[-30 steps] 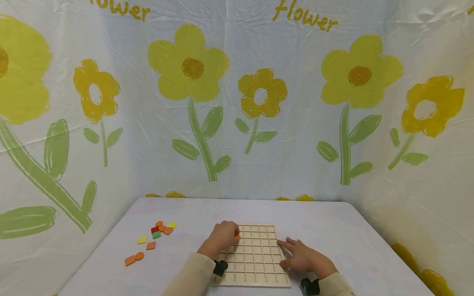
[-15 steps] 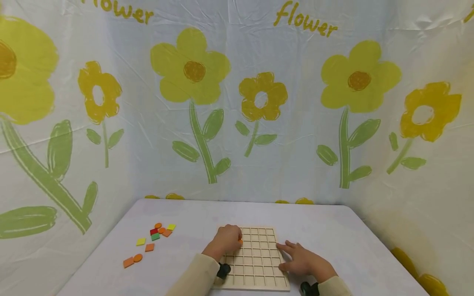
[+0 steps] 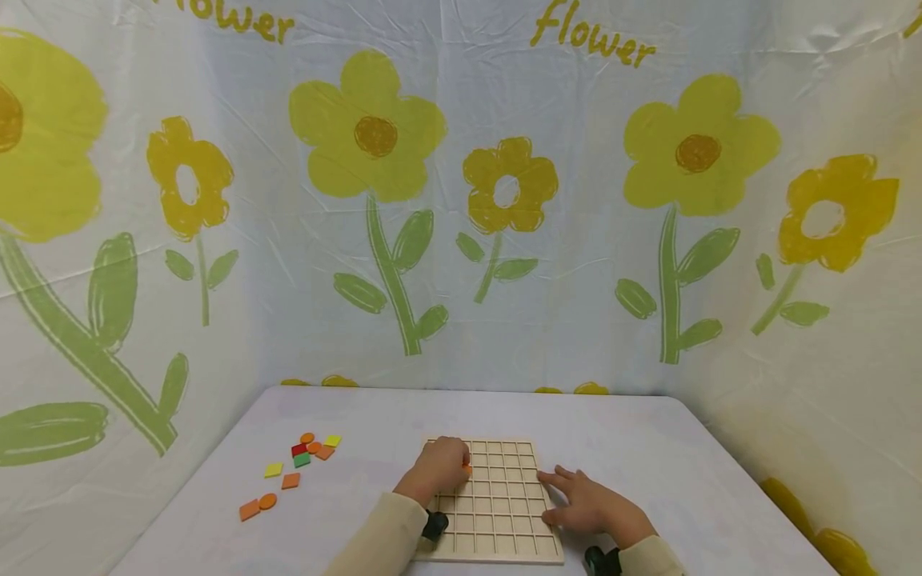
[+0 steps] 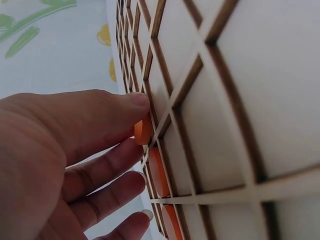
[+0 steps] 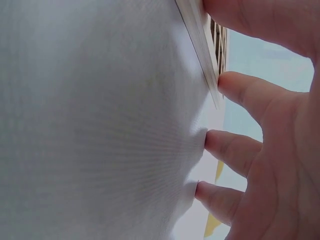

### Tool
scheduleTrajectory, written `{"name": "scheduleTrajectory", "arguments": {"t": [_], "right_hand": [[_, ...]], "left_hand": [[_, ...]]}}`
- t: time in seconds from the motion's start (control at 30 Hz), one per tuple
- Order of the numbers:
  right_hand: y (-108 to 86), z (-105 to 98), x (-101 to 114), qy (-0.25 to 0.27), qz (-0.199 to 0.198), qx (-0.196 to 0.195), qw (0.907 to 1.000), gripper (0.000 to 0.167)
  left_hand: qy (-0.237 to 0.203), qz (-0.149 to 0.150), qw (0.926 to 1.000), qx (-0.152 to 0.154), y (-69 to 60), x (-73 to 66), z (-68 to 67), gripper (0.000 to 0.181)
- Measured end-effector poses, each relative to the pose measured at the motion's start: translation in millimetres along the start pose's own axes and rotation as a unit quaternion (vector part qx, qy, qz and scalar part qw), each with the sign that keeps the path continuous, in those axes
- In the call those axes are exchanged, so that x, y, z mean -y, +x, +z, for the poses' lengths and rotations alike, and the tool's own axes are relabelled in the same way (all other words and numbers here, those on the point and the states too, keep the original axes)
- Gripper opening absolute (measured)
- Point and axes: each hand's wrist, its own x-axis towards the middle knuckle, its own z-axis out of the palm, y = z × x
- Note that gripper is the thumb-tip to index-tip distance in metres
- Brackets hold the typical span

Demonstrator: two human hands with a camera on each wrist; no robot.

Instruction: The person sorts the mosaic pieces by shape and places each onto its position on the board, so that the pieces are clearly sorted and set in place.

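The left hand [image 3: 439, 466] has a tiny grip: its thumb and a finger pinch an orange piece [image 4: 143, 132] over the far left part of the board [image 3: 497, 504]. I can't tell if it touches down. Two more orange pieces [image 4: 159, 171] sit in squares close by. If the pinch slips, the held one could land crooked or bump them. The right hand [image 3: 587, 502] spreads its fingers, two tips on the board's right edge; pushing hard might slide it. Loose pieces [image 3: 290, 481] lie toward the counter [image 3: 684, 480]'s left edge, where a sleeve [image 3: 380, 534] could knock them.
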Motion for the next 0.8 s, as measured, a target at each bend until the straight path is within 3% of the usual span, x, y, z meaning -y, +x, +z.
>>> {"name": "scheduleTrajectory", "arguments": {"t": [0.47,0.8], "right_hand": [[-0.9,0.2,-0.1,0.005,0.000,-0.004,1.0000,0.072],[0.1,2.3,-2.3,0.008,0.004,-0.004,1.0000,0.072]], "left_hand": [[-0.002,0.007,1.0000,0.006,1.0,3.4,5.0,0.008],[-0.024,0.014,0.9996,0.004,-4.9,5.2,0.8,0.018]]}}
